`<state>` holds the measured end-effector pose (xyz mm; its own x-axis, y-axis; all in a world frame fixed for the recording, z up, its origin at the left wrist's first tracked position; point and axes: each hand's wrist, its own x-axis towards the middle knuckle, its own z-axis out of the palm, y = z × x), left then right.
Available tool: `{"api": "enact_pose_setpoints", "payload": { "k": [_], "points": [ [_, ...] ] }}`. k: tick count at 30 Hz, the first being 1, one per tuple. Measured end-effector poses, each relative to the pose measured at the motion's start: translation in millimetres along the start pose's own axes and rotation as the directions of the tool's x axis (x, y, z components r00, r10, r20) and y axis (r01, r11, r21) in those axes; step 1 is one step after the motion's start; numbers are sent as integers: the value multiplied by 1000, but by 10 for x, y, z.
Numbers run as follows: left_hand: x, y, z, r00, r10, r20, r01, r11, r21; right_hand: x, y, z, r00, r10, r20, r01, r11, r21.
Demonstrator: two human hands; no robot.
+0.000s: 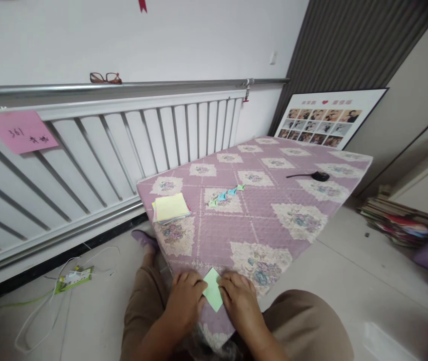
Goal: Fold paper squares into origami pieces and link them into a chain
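Observation:
A green square of paper (212, 291), turned to a diamond, lies at the near corner of the table with the floral purple cloth (223, 233). On its left edge my left hand (186, 299) has closed fingers pinching the paper. My right hand (240, 301) grips the opposite edge, thumb and fingers together. Farther back on the left sits a stack of sticky notes (171, 207), yellow on top. Several small folded green and blue paper pieces (222, 196) form a slanting row near the middle of the cloth.
A black object with a long handle (319, 176) rests at the table's right. Along the left runs a white radiator (131, 135) bearing a pink note (20, 131). A photo board (317, 119) leans behind. A power strip (74, 279) lies on the floor.

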<state>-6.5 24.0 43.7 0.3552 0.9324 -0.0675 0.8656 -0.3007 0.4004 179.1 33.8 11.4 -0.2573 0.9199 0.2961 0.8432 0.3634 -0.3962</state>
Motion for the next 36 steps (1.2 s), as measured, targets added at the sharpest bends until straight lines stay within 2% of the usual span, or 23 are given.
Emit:
{"api": "enact_pose_setpoints", "payload": {
  "k": [5, 10, 16, 22, 28, 36],
  "points": [
    [79, -60, -28, 996, 85, -12, -85, 996, 12, -36, 54, -26, 997, -75, 28, 74, 995, 61],
    [65, -98, 41, 983, 185, -16, -185, 982, -27, -27, 26, -63, 996, -27, 81, 20, 996, 90],
    [85, -150, 131, 988, 149, -45, -151, 987, -54, 2, 27, -212, 985, -47, 169, 21, 988, 153],
    [74, -151, 62, 984, 172, -44, -176, 977, -118, -22, 109, -293, 959, -124, 256, 55, 963, 263],
    [79, -134, 38, 986, 162, -29, -164, 982, -89, -2, 120, -218, 962, -79, 262, 18, 973, 230],
    [99, -152, 56, 984, 171, -39, -174, 981, -89, 16, 79, -286, 963, -68, 262, 3, 970, 244]
  ]
}}
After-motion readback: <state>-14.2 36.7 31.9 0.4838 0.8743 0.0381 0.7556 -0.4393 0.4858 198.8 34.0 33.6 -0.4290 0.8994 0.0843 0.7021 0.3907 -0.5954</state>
